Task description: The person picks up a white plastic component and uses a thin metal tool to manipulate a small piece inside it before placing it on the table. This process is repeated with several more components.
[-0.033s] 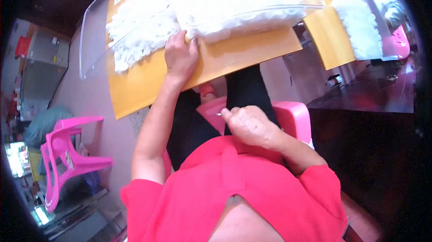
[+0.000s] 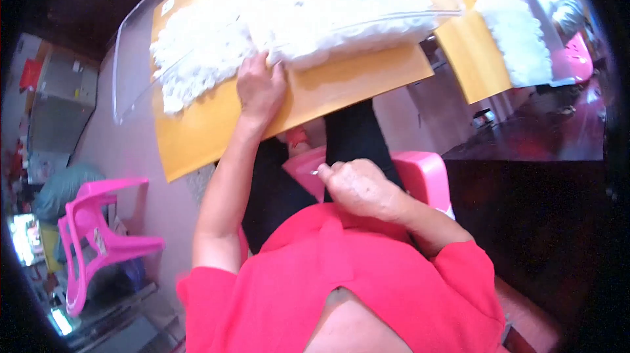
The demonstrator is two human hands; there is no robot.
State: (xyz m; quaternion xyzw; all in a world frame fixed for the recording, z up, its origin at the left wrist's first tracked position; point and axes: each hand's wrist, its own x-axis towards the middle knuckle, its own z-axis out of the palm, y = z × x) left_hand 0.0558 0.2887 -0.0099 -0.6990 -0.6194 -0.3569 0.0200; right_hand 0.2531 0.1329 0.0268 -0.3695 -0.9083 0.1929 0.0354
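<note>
A thick heap of small white pieces, some ring-like (image 2: 197, 67), covers much of a yellow board (image 2: 361, 81) in front of me. My left hand (image 2: 261, 90) reaches to the heap's near edge, its fingers curled and drawn together. Something small and yellowish shows at its fingertips, too small to name. Low over my lap, my right hand (image 2: 359, 186) is closed around a small thing with a thin shiny tip (image 2: 315, 172); the rest of that thing is hidden in the fist. It is well apart from the board.
A clear plastic rim (image 2: 115, 84) bounds the heap. On the right stands another yellow board (image 2: 474, 58) with white pieces, near a person's pale sleeve (image 2: 556, 0). A pink plastic stool (image 2: 88, 222) lies tipped at left. Pink seat parts (image 2: 423, 179) show beside me.
The whole view has shifted slightly. Both hands keep nearly the same pose, the left at the heap's edge and the right over my lap.
</note>
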